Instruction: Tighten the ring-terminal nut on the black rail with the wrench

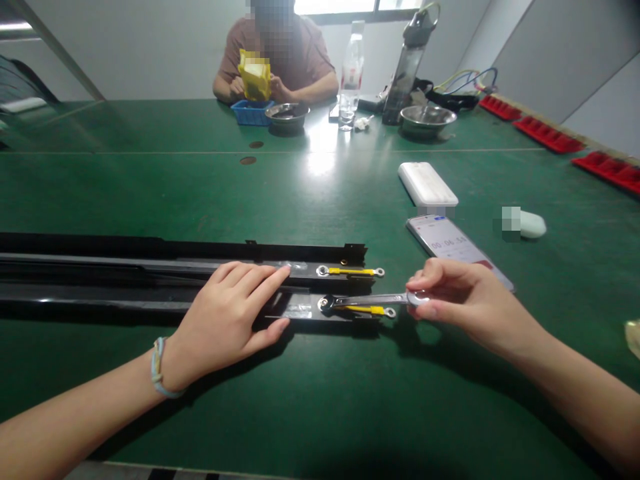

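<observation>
Left hand (225, 320) lies flat and open on the black rail (100, 273); right hand (460, 300) pinches the wrench (370, 300). At twelve o'clock, a steel bowl (287, 115), contents unclear.

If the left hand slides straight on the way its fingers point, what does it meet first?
Probably the upper yellow wire on the black rail, just beyond the fingertips of the left hand. The wrench in the right hand seems slightly off that line.

wrench (370, 300): silver, flat, head on rail end | black rails (100, 273): long, side by side
</observation>
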`<act>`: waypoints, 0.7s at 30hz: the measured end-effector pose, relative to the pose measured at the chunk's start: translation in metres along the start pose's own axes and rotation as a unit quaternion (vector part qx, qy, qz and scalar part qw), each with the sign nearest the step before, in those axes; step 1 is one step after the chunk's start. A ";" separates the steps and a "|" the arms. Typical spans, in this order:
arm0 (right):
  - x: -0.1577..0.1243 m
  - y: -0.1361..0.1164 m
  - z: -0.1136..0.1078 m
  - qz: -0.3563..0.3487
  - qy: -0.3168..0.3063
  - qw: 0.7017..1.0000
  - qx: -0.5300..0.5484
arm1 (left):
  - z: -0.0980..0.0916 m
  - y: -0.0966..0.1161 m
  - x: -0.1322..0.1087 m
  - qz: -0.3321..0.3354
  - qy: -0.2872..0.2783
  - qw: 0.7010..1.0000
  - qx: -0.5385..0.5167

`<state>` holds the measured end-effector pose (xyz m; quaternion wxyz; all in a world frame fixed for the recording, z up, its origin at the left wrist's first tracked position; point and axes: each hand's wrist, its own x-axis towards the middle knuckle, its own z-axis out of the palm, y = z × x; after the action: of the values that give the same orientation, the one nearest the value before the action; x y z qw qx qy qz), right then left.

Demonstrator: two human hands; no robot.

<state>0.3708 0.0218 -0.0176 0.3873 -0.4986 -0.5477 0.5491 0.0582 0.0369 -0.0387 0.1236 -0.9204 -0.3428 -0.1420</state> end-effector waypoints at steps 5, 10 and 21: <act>0.005 0.001 -0.001 -0.002 0.027 1.000 -0.007 | 0.000 -0.002 -0.002 -0.004 -0.002 1.000 -0.001; 0.010 0.007 0.000 -0.014 0.048 0.999 -0.001 | -0.002 -0.001 -0.003 -0.003 -0.003 1.000 -0.003; 0.011 0.008 -0.001 -0.028 0.049 0.998 -0.009 | -0.004 0.000 -0.004 -0.004 -0.002 1.000 -0.007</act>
<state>0.3700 0.0321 -0.0266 0.4241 -0.5127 -0.5469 0.5081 0.0549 0.0330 -0.0365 0.1157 -0.9201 -0.3459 -0.1427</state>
